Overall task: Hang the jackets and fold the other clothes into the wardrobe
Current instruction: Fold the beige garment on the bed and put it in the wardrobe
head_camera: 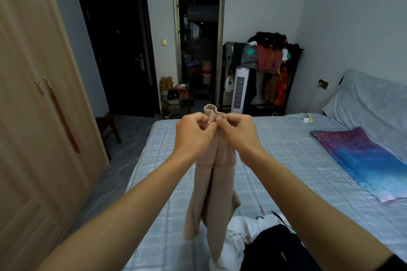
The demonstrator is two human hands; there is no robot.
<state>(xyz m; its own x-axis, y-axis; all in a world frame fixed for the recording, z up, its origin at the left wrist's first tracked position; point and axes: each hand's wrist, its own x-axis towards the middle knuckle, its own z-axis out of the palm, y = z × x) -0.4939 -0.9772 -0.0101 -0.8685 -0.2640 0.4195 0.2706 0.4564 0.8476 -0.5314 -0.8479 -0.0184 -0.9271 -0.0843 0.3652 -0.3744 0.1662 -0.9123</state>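
Note:
A beige garment (212,196) hangs in the air above the bed, bunched at its top. My left hand (193,133) and my right hand (236,131) pinch that top edge side by side, fingers curled into the cloth. The garment's lower end reaches down to a white garment (240,229) and a black garment (279,248) that lie heaped on the bed at the near edge. The light wooden wardrobe (33,116) stands at the left with its doors closed.
The bed (286,160) has a blue checked sheet, with a purple and blue folded cloth (363,158) on its right side. A loaded clothes rack (266,68) and a white tower fan (240,90) stand at the far wall. A dark stool (108,125) sits by the wardrobe.

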